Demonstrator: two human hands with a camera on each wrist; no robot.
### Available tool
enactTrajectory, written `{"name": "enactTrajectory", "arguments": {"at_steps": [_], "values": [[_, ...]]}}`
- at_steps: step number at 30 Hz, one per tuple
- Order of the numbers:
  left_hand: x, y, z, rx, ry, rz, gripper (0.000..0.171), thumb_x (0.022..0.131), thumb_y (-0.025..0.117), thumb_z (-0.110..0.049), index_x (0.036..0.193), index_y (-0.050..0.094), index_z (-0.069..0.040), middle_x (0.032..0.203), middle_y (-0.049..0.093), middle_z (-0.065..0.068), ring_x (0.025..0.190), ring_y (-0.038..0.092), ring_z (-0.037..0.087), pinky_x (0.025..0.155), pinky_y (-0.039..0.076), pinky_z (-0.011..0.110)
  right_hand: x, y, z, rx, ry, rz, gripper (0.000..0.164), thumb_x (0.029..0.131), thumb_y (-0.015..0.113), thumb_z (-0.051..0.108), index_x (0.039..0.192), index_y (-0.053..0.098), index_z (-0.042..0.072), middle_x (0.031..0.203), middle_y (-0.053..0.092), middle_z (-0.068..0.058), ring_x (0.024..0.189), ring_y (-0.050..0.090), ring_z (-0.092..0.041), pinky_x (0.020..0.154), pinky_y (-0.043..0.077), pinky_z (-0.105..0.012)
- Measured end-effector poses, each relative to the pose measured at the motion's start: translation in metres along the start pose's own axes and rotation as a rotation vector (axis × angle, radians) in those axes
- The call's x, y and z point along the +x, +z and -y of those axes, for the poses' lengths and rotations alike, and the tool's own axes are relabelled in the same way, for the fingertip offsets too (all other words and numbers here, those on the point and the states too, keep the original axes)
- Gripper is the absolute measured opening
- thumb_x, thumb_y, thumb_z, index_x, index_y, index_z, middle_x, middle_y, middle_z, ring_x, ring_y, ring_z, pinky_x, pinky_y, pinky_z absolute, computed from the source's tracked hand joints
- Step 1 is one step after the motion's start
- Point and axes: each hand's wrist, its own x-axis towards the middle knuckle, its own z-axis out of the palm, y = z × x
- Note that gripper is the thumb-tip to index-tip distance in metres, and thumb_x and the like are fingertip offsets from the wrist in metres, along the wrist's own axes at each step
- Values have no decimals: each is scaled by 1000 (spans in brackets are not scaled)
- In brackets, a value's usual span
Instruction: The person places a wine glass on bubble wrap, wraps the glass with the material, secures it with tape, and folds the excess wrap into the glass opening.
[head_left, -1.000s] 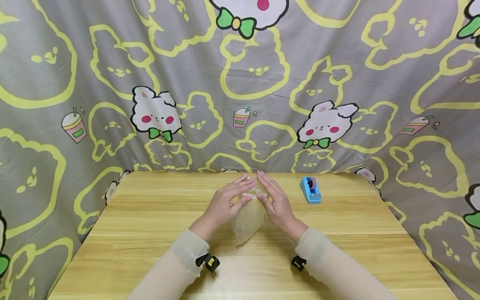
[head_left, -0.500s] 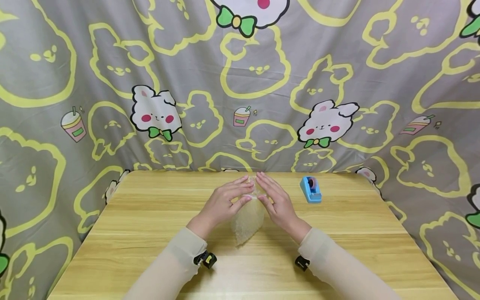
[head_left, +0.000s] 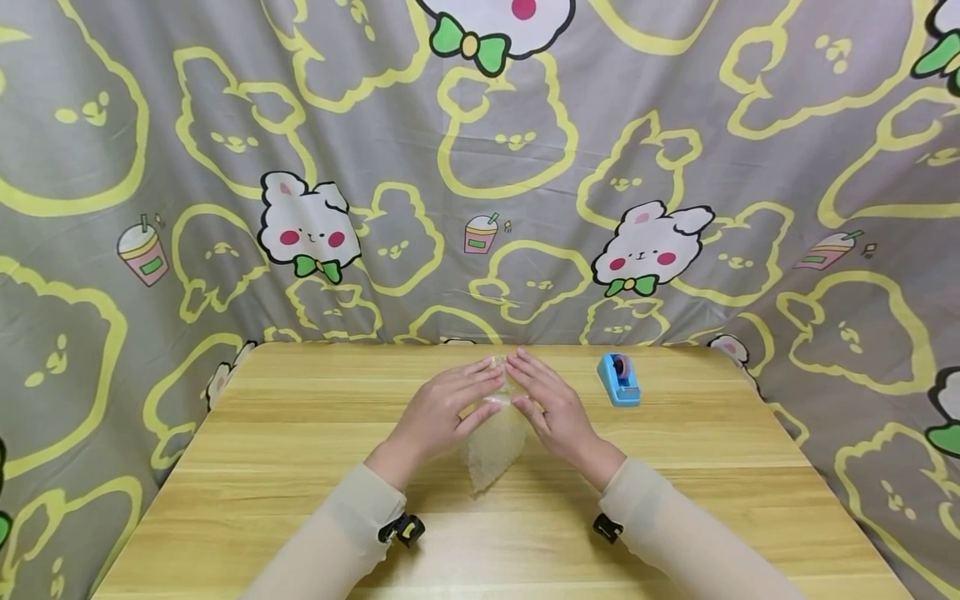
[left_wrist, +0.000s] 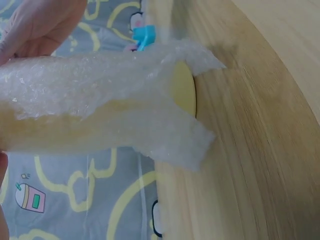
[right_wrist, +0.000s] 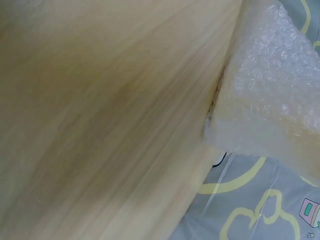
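A yellowish, cylinder-like object (left_wrist: 184, 92), its kind hidden, stands on the table inside a sheet of bubble wrap (head_left: 491, 458). Loose corners of the wrap flare out at its base. At the top, my left hand (head_left: 441, 410) holds the wrap from the left, while my right hand (head_left: 553, 410) holds it from the right. Both thumbs lie on the near side and the fingers reach over the top, the two sets of fingertips close together. From the right wrist, the bubble wrap (right_wrist: 275, 70) shows but no hand does.
A blue tape dispenser (head_left: 621, 382) with a pink roll stands to the right, near the back edge of the wooden table (head_left: 300, 450). Behind the table hangs a grey curtain (head_left: 420, 167) with cartoon prints.
The fingers of both hands have drawn slightly closer together over the top of the wrap. The wrapped object stays in place.
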Motion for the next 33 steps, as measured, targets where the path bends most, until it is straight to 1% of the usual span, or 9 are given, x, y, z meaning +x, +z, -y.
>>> {"name": "enactTrajectory", "arguments": {"at_steps": [5, 9, 12, 19, 23, 30, 33], "values": [[-3, -5, -1, 37, 16, 19, 48, 107, 44, -42, 130, 67, -5, 133, 64, 8, 129, 56, 23, 107, 46, 39, 0, -2, 0, -15, -4, 16, 58, 107, 36, 45, 136, 60, 0, 141, 57, -16, 139, 45, -29, 118, 31, -34], [-4, -5, 0, 48, 26, 43, 47, 109, 41, -37, 132, 65, -5, 135, 63, 8, 131, 54, 23, 108, 44, 38, 1, -5, 0, -15, -50, 0, 54, 108, 40, 41, 134, 61, 0, 139, 59, -15, 137, 47, -30, 117, 33, -36], [-3, -6, 1, 40, 16, 56, 47, 109, 40, -37, 134, 64, -5, 137, 62, 8, 133, 52, 22, 110, 43, 36, 1, -8, 0, -19, -81, 8, 50, 108, 41, 38, 134, 62, 0, 138, 60, -15, 134, 50, -31, 115, 36, -39], [-6, -6, 5, 26, -9, 56, 44, 108, 41, -35, 135, 63, -7, 140, 60, 8, 134, 51, 21, 112, 40, 34, 2, -14, -3, -45, -99, 49, 48, 108, 43, 38, 134, 63, 4, 138, 60, -11, 133, 52, -29, 111, 41, -42], [-7, -6, 7, 13, -6, 59, 40, 108, 44, -29, 135, 63, -6, 140, 59, 7, 135, 50, 20, 113, 38, 32, 1, -15, -3, -56, -99, 49, 47, 108, 42, 37, 133, 64, 3, 138, 61, -11, 132, 53, -28, 109, 43, -43], [-6, -6, 9, -17, 2, 56, 34, 106, 52, -21, 133, 64, -4, 137, 61, 7, 132, 53, 21, 111, 41, 32, -2, -12, -4, -58, -103, 20, 45, 108, 44, 34, 132, 64, 2, 137, 61, -12, 131, 54, -28, 112, 40, -36], [-4, -6, 10, -30, -2, 63, 33, 103, 56, -17, 133, 64, -4, 137, 61, 7, 132, 53, 22, 111, 40, 31, -2, -11, -4, -51, -101, 6, 45, 108, 44, 34, 131, 65, 1, 136, 61, -13, 130, 54, -30, 111, 40, -37]]}}
